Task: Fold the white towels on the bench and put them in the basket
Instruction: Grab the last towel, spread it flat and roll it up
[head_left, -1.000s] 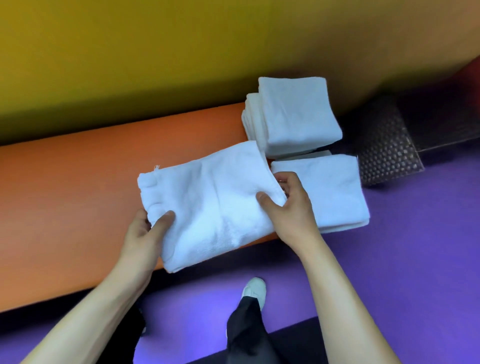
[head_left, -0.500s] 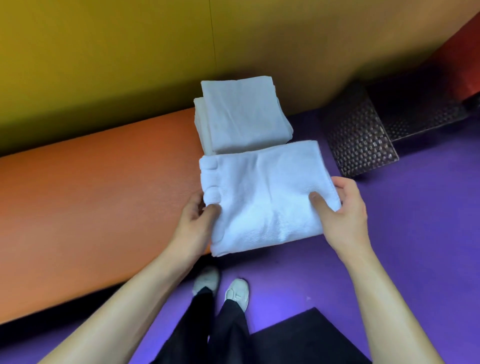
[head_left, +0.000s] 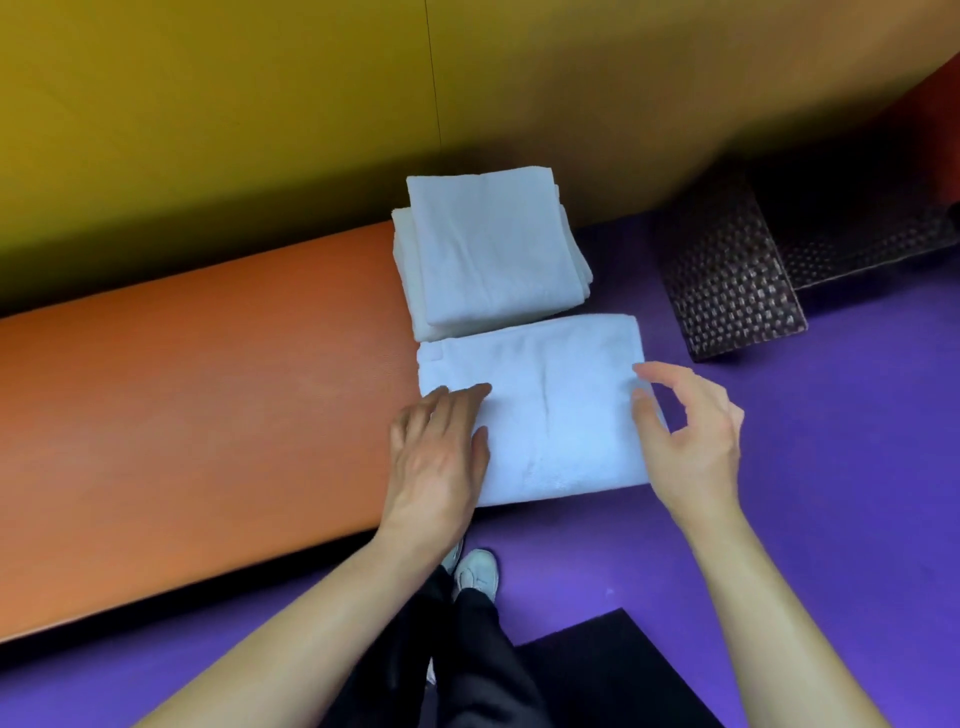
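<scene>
At the right end of the orange worktop (head_left: 197, 395), a folded white towel (head_left: 550, 410) lies flat, its right portion reaching past the worktop's end over the purple floor (head_left: 857, 467). Directly behind this towel, touching its far edge, sits a stack of folded white towels (head_left: 488, 249), also on the worktop's right end.

Left hand (head_left: 436, 457): palm down, fingers (head_left: 462, 400) straight and laid flat on the near-left part of the folded towel; nothing is gripped. Right hand (head_left: 691, 431): at the towel's right edge, fingers loosely curved and released, the thumb tip close to or just touching the cloth; whether there is contact cannot be told. It grasps nothing.

To the right of the folded towel, well apart from it, a dark woven basket (head_left: 727, 280) stands on the floor. Its interior is in shadow and its contents cannot be made out.

Behind the worktop runs a yellow-to-tan wall (head_left: 260, 104). Below the folded towel, near the frame's lower edge, are the person's dark trousers (head_left: 467, 660), a white shoe (head_left: 475, 571), and a black mat (head_left: 613, 675) lying on the floor.
</scene>
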